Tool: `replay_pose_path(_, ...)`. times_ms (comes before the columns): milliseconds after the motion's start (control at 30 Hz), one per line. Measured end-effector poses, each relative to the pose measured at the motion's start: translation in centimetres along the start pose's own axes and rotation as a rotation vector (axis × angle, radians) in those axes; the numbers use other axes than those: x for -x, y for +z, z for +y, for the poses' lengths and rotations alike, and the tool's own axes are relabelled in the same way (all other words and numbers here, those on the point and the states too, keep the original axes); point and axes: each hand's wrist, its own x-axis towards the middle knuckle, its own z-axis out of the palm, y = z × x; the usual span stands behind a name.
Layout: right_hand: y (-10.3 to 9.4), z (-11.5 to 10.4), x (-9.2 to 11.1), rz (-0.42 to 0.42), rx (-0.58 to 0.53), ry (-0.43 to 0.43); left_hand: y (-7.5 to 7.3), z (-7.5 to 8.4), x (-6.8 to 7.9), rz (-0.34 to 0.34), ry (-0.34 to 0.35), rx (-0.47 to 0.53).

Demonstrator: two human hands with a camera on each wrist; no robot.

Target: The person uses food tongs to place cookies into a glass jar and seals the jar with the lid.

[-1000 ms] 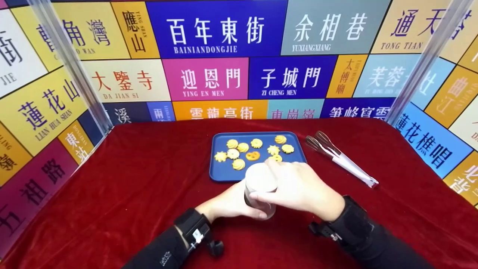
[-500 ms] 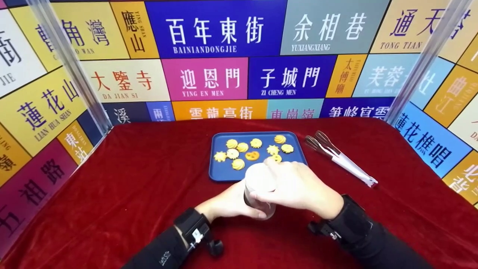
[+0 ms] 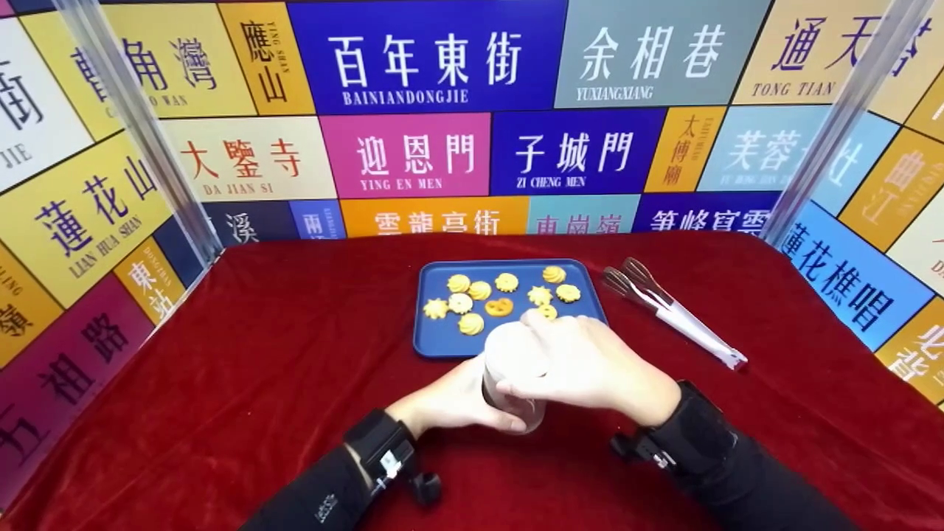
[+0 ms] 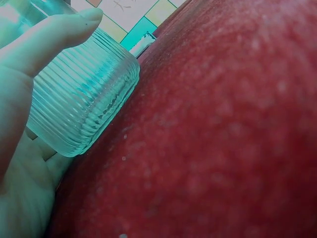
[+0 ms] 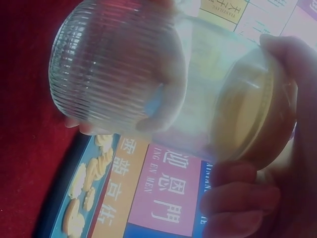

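A ribbed clear glass jar (image 4: 81, 101) is held between both hands near the middle of the head view. My left hand (image 3: 451, 394) grips its lower body, the thumb lying across the near side. My right hand (image 3: 594, 361) grips the round lid (image 5: 278, 126) from above, with thumb and fingers around its edge. The lid looks pale in the head view and tan in the right wrist view. Through the glass in the right wrist view, the left hand's fingers show behind the jar. The jar is slightly tilted, close over the red cloth in the left wrist view.
Just beyond the hands lies a blue tray (image 3: 435, 343) with several yellow cookies (image 3: 470, 324) and a brown pretzel-shaped one (image 3: 499, 307). Tongs (image 3: 682, 317) with white handles lie to its right. Red cloth (image 3: 295, 332) covers the table; lettered panels (image 3: 413, 155) stand behind it.
My right wrist has turned very slightly, its hand still on the lid. The left hand, jar, tray and tongs look the same.
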Motion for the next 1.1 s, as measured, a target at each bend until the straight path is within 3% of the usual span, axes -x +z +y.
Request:
replay_pose_path(733,0.6,1.3,-0.4,0.020,-0.034,-0.062,-0.1,0.1,-0.1,0.014,0.043,-0.076)
replay_pose_path(1100,1.1,2.6,-0.8,-0.020,-0.172,-0.155,-0.1,0.1,0.0,0.011,0.018,-0.040)
